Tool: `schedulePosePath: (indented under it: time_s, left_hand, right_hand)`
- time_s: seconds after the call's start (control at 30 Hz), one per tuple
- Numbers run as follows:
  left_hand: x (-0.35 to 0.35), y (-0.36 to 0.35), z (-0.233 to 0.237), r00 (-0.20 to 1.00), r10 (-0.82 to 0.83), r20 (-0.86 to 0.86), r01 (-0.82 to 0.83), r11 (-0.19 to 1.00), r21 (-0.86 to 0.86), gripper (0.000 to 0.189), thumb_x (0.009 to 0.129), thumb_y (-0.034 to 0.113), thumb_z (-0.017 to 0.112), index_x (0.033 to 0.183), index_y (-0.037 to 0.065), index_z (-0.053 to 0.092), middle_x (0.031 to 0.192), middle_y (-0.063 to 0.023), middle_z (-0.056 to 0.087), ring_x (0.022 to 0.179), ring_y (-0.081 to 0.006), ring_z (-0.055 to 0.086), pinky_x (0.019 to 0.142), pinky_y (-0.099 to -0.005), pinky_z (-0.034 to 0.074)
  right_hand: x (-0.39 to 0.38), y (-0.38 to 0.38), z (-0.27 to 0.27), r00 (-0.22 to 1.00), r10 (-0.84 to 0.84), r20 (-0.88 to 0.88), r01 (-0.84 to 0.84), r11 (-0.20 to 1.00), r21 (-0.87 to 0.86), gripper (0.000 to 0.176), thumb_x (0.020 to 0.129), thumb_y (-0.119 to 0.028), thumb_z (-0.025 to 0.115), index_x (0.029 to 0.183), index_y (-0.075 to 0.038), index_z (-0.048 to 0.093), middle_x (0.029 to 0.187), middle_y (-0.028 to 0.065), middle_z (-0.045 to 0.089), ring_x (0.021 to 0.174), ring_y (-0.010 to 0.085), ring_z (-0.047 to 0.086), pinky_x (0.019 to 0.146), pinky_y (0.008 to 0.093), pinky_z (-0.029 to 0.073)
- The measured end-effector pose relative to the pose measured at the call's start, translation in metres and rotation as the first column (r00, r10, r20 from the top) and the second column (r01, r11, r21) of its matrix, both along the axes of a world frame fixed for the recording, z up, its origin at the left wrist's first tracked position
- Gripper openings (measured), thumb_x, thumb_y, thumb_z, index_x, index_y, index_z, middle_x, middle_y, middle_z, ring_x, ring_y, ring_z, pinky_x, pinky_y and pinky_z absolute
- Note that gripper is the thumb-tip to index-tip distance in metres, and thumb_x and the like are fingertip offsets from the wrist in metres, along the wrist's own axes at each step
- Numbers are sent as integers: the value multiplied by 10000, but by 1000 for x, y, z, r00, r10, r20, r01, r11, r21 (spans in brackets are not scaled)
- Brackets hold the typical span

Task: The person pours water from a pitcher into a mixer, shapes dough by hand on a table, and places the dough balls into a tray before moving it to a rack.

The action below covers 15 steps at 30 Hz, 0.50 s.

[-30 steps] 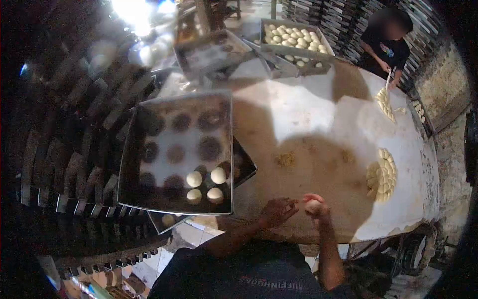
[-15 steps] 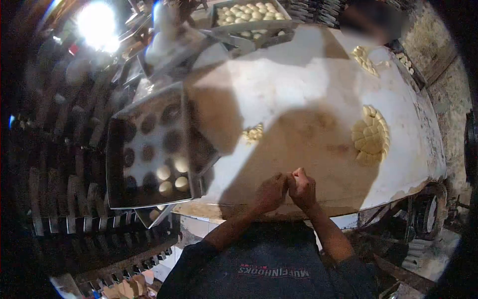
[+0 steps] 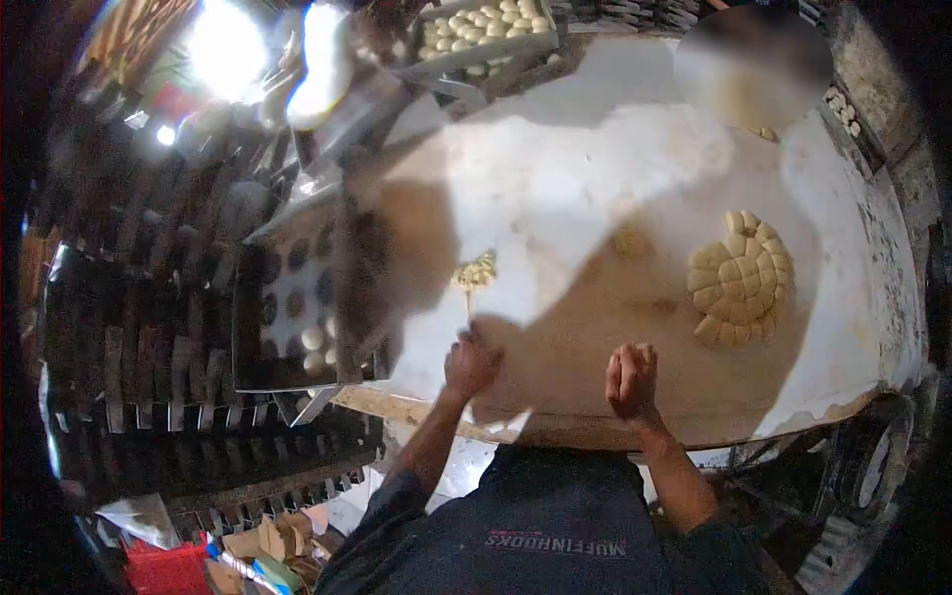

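My left hand (image 3: 474, 365) is over the near-left part of the table, its back toward me and its fingers blurred. A thin pale streak runs from just beyond its fingers up to a small heap of dough scraps (image 3: 476, 270). My right hand (image 3: 633, 382) is closed in a fist near the table's front edge, and whatever lies inside it is hidden. To the right of this fist sits a flat round cluster of cut dough pieces (image 3: 739, 278), packed side by side.
A dark baking tray (image 3: 297, 288) with a few dough balls (image 3: 315, 349) stands left of the table (image 3: 575, 149). Another tray of dough balls (image 3: 486, 28) is at the far side. Dark slatted racks (image 3: 149, 327) fill the left. A blurred person's head (image 3: 754, 64) leans over the far right.
My hands were together at the near middle; now they are apart. The left has moved left toward the scraps, the right slightly right. The view has shifted a little.
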State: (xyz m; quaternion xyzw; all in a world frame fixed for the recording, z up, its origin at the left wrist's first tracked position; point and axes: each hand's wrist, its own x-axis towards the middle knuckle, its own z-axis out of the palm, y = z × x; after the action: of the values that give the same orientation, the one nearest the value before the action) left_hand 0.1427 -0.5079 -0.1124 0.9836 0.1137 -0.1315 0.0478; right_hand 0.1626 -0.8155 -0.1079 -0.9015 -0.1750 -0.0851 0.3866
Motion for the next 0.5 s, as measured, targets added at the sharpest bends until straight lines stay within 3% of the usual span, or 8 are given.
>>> schedulePosePath:
  time_s: [0.07, 0.1, 0.17, 0.23, 0.3, 0.4, 0.43, 0.5]
  left_hand:
    - [-59, -6, -14, 947, -292, 132, 287, 956, 54, 728, 816, 365, 591, 1424, 99, 292, 1337, -221, 413, 1110, -422, 449, 910, -535, 388]
    - [-76, 4, -7, 894, -421, 153, 437, 895, -93, 650, 826, 318, 560, 1412, 142, 344, 1364, -191, 410, 1151, -395, 431, 940, -537, 349]
    - [-66, 42, -37, 899, -190, 394, 373, 805, -462, 583, 818, 222, 570, 1362, 88, 409, 1350, -109, 426, 981, -328, 495, 903, -426, 403]
    - [-60, 130, -157, 843, -139, 520, 188, 981, -44, 459, 775, 175, 593, 1220, 80, 537, 1206, -122, 533, 949, -309, 517, 845, -441, 413]
    - [-3, 53, -1, 735, -241, 634, 334, 942, -30, 299, 763, 169, 614, 1046, 74, 596, 1017, -138, 594, 893, -339, 524, 793, -451, 418]
    - [13, 2, -10, 762, 130, 635, 123, 933, -339, 263, 691, 139, 679, 934, 78, 599, 939, -131, 588, 868, -365, 524, 784, -453, 429]
    - [4, -1, -22, 788, 245, 565, 29, 902, -431, 270, 699, 150, 683, 954, 92, 615, 1009, -130, 600, 885, -371, 530, 796, -446, 447]
    - [-31, -1, -25, 792, 142, 593, 108, 925, -365, 240, 735, 105, 660, 972, 106, 625, 972, -115, 597, 878, -346, 546, 789, -429, 463]
  right_hand:
    - [-21, -27, -23, 996, 87, 23, -86, 996, -17, 355, 867, -350, 471, 764, -11, 500, 769, 157, 515, 762, 316, 465, 798, 465, 341]
    - [-31, -47, -44, 982, 177, 59, -164, 971, -174, 348, 845, -347, 494, 776, -6, 505, 839, 161, 502, 813, 323, 461, 829, 489, 334]
    - [-21, -59, -53, 961, 267, 77, -228, 916, -329, 345, 823, -344, 517, 787, -1, 511, 909, 166, 489, 864, 331, 458, 860, 513, 328]
    - [15, -57, -26, 962, 160, 223, -55, 909, -413, 198, 780, -181, 563, 862, -1, 549, 896, 187, 490, 956, 379, 442, 880, 549, 321]
    - [44, -25, -15, 974, 199, 104, -140, 900, -412, 252, 766, -205, 575, 881, 18, 547, 908, 197, 504, 956, 377, 450, 954, 544, 314]
    - [33, 22, -29, 996, 17, -89, -35, 979, -200, 256, 750, -181, 585, 888, 29, 538, 929, 214, 516, 944, 389, 473, 984, 513, 328]
    - [18, 27, -39, 996, 63, 69, -42, 962, -270, 248, 754, -175, 580, 889, 29, 536, 931, 218, 520, 929, 396, 484, 956, 504, 351]
    - [-6, 13, -45, 964, 134, 228, -48, 937, -346, 239, 759, -168, 575, 889, 29, 534, 933, 223, 523, 914, 404, 494, 927, 495, 374]
